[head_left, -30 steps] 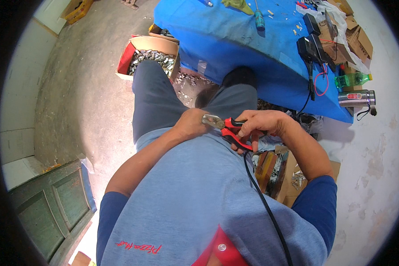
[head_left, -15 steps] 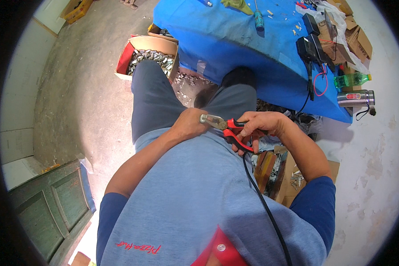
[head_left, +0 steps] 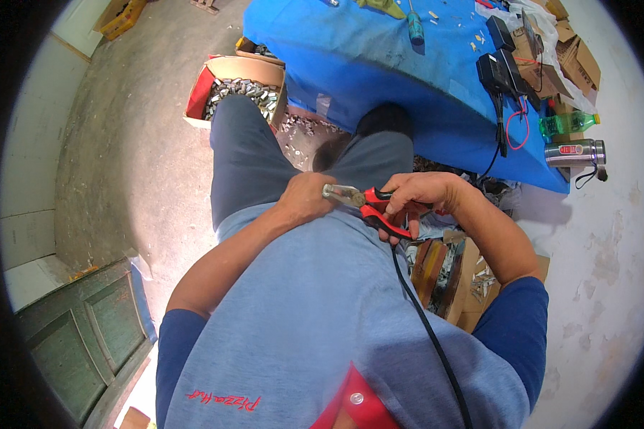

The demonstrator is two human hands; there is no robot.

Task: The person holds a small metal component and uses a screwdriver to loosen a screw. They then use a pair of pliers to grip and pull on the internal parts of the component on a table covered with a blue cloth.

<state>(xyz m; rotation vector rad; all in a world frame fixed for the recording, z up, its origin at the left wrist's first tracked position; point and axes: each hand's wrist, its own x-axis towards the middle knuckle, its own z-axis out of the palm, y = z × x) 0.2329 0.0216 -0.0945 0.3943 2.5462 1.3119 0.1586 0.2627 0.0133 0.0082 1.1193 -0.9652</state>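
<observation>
In my lap, my right hand (head_left: 423,194) is wrapped round the handles of red-and-black pliers (head_left: 376,219). Their metal jaws point left and meet a small silvery metal piece (head_left: 329,190). My left hand (head_left: 306,197) is closed at that piece, knuckles up; its fingertips and most of what it grips are hidden. The pliers' handles stand apart, with fingers of my right hand round the lower one. A black cord (head_left: 429,325) runs from beneath my right hand down across my blue shirt.
Ahead is a table under blue cloth (head_left: 436,107), with a teal-handled screwdriver (head_left: 416,28) and black power adapters (head_left: 495,71). A steel flask (head_left: 574,153) and green bottle (head_left: 569,124) lie at right. A carton of metal pieces (head_left: 245,96) stands by my left knee.
The pliers' lower handle has swung slightly up and to the right in my right hand. My left hand stays at the metal piece; the whole view has shifted a little.
</observation>
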